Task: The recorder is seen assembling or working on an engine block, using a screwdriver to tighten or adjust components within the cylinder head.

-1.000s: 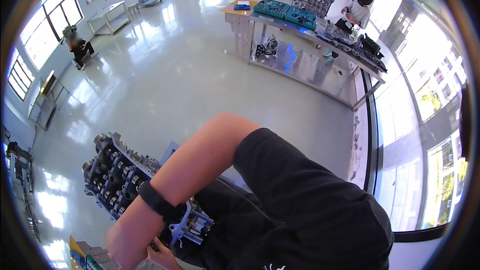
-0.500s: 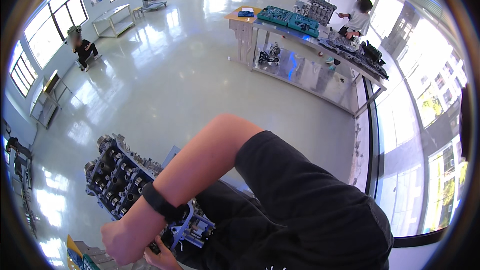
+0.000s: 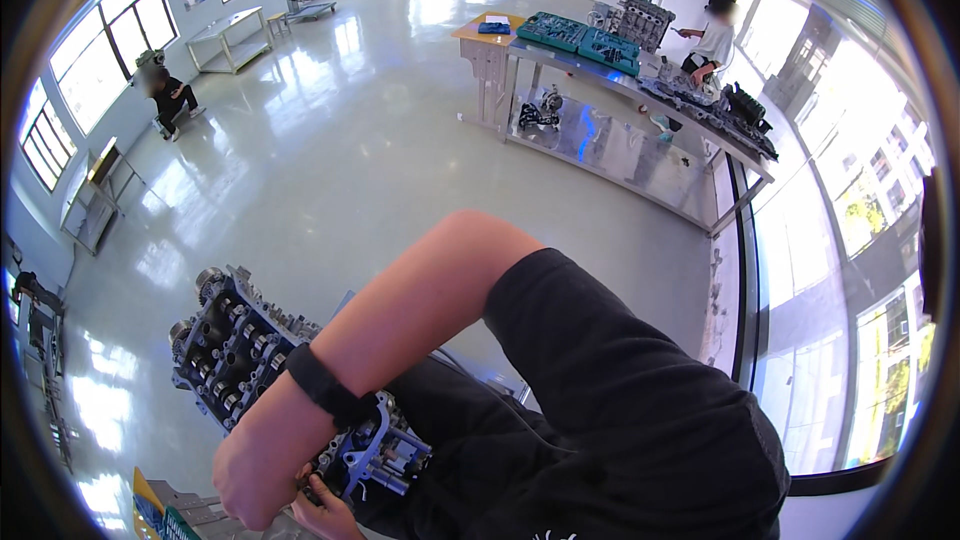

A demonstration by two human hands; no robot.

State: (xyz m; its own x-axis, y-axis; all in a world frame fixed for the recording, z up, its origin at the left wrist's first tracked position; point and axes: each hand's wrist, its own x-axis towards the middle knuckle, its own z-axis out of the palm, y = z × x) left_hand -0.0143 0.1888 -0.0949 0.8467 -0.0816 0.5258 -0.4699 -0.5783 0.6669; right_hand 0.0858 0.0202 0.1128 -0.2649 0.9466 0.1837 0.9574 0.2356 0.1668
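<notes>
My right arm, with a black band at the wrist, reaches across to the lower left. At the near end of an engine cylinder head (image 3: 245,340), my right hand (image 3: 250,475) is curled closed, its back towards me; its fingers and anything in them are hidden. Just below and to its right, my left hand (image 3: 328,515) pinches at a small dark part against the engine's end, too covered to name. A metal housing with cylindrical parts (image 3: 388,460) sits beside my hands. Camshafts and two round gears show on the engine's top.
A yellow-edged surface with a green tool case (image 3: 180,525) lies at the lower left. Across the floor, a metal workbench (image 3: 620,165) carries green tool cases (image 3: 552,30) and engine parts. One person works behind it; another person (image 3: 172,100) sits at the left. Windows line the right.
My right elbow has risen slightly and shifted right, and my right hand has moved a little rightward. My left hand stays at the engine's end. The person behind the bench has turned their head.
</notes>
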